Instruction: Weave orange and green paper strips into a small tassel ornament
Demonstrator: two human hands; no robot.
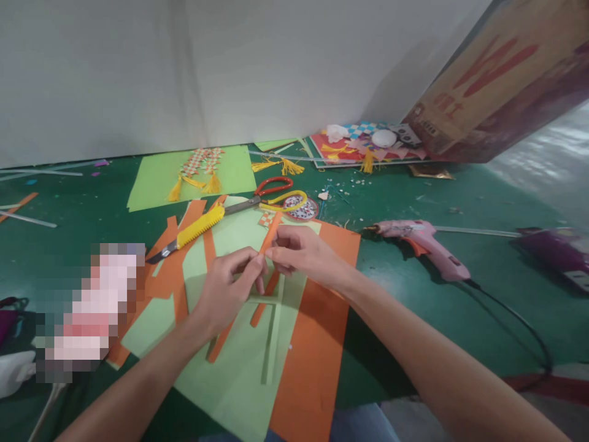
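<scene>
White wall behind a green worktop

Pale green paper lies beside an orange sheet on the worktop. To the right rests a pink glue gun; near the middle, scissors with one red and one yellow handle. Left hand and right hand have fingers pinched narrow on an orange strip, above the pale green paper

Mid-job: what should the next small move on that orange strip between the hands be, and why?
Perhaps slide the right hand toward the far end of the orange strip: that hand and the left hand pinch close together by the near end, leaving the far end jutting free, so a wider hold may be steadier.
</scene>
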